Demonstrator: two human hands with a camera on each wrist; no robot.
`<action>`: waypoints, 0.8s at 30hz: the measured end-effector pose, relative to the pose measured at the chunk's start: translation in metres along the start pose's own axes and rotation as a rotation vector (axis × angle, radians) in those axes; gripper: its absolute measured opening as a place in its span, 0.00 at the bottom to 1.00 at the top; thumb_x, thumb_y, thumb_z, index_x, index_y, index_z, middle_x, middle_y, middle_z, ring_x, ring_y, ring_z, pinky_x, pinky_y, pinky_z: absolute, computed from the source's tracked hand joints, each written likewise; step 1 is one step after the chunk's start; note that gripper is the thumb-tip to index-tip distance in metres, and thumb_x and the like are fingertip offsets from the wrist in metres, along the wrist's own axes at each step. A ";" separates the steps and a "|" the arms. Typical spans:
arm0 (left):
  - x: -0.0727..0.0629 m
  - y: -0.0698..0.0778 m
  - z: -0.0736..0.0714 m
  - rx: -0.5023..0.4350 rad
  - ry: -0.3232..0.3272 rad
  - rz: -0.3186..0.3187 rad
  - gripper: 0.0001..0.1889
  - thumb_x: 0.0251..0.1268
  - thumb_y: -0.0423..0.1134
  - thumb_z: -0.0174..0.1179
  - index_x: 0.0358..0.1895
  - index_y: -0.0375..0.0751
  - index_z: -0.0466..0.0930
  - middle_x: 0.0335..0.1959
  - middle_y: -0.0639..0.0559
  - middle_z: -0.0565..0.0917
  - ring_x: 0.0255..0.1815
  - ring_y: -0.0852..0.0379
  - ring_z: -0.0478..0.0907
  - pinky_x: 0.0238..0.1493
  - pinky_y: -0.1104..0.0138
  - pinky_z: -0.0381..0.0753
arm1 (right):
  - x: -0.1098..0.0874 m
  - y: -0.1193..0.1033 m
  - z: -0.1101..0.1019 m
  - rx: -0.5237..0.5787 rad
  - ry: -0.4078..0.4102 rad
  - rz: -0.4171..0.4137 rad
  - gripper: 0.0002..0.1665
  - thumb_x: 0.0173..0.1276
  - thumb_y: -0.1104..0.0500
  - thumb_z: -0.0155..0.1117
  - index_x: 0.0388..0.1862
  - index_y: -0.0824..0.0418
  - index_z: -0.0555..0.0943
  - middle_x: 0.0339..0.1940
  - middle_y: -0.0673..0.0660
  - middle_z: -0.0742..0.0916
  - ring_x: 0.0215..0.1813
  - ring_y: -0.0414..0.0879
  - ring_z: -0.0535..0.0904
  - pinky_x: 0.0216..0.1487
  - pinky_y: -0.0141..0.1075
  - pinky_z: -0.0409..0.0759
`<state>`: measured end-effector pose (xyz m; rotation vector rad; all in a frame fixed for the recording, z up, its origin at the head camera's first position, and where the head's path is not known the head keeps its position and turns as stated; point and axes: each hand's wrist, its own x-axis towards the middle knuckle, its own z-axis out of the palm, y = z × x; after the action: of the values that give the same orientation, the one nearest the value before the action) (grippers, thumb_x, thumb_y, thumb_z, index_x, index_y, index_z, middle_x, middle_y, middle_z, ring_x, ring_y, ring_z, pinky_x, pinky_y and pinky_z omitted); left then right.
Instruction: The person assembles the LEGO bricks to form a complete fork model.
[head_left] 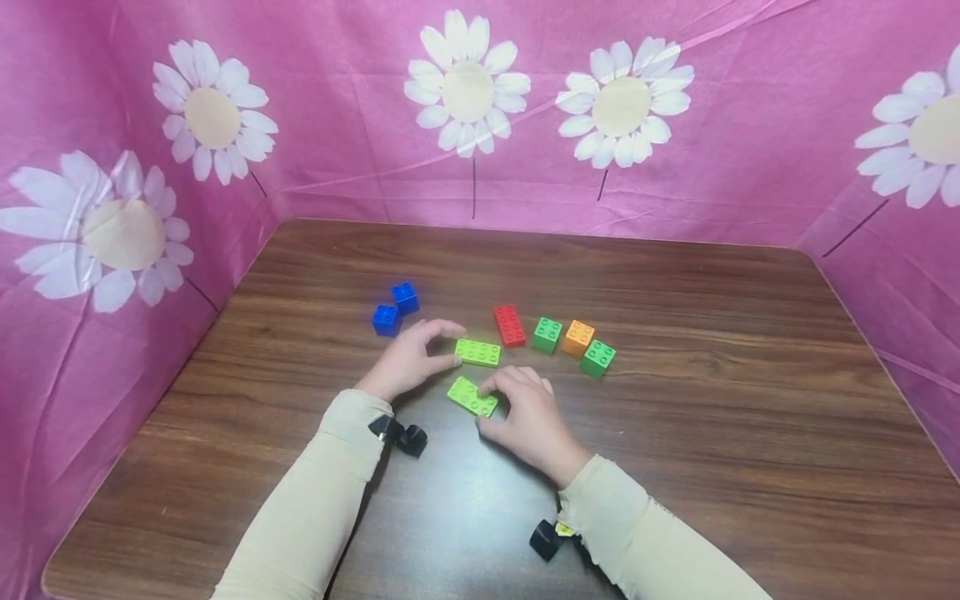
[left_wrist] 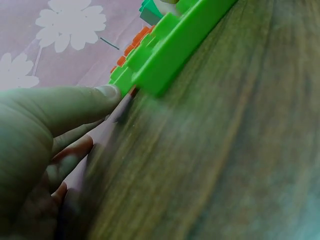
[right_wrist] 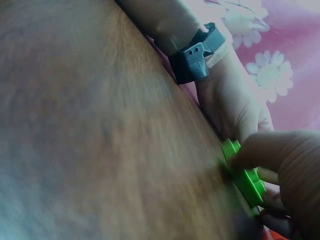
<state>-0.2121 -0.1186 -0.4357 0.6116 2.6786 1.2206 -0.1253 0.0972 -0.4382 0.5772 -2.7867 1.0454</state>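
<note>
The bench (head_left: 712,417) shows a straight far edge with rounded corners against a flowered pink cloth (head_left: 337,108), and the bricks lie well inside its left and right edges. A broad stretch of wood runs from the right green brick (head_left: 597,358) to the right edge; another lies between the near blue brick (head_left: 386,320) and the left edge. The gap between the far lime brick (head_left: 477,352) and the near lime brick (head_left: 467,390) is narrow. Just beyond the far one, slightly right, is a red brick (head_left: 510,325).

The left hand (head_left: 407,362) reaches in from the near left, thumb and index finger parted at the far lime brick's left end; whether they squeeze it I cannot tell. The right hand (head_left: 534,423) angles in from the near right, thumb and fingers bent, pinching the near lime brick by its right part
</note>
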 end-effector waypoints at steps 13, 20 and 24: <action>-0.006 -0.003 0.001 -0.070 0.035 -0.005 0.22 0.62 0.41 0.70 0.60 0.49 0.80 0.60 0.56 0.82 0.66 0.54 0.74 0.70 0.52 0.68 | -0.007 0.009 -0.008 0.161 0.034 0.011 0.19 0.52 0.62 0.77 0.44 0.53 0.85 0.46 0.46 0.86 0.56 0.46 0.80 0.65 0.48 0.73; -0.013 -0.003 0.001 -0.081 0.061 -0.022 0.22 0.61 0.42 0.71 0.59 0.49 0.80 0.58 0.56 0.83 0.64 0.55 0.76 0.69 0.52 0.69 | -0.013 0.018 -0.014 0.195 0.061 0.004 0.20 0.52 0.65 0.77 0.44 0.54 0.85 0.46 0.45 0.86 0.55 0.44 0.81 0.62 0.45 0.77; -0.018 -0.002 0.001 -0.083 0.068 -0.023 0.22 0.61 0.42 0.72 0.59 0.49 0.80 0.58 0.55 0.84 0.63 0.55 0.77 0.69 0.53 0.69 | -0.015 0.020 -0.019 0.190 0.055 0.013 0.19 0.52 0.65 0.76 0.44 0.54 0.85 0.46 0.45 0.86 0.55 0.45 0.81 0.62 0.46 0.77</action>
<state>-0.1964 -0.1265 -0.4388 0.5363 2.6652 1.3626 -0.1199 0.1282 -0.4401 0.5419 -2.6658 1.3172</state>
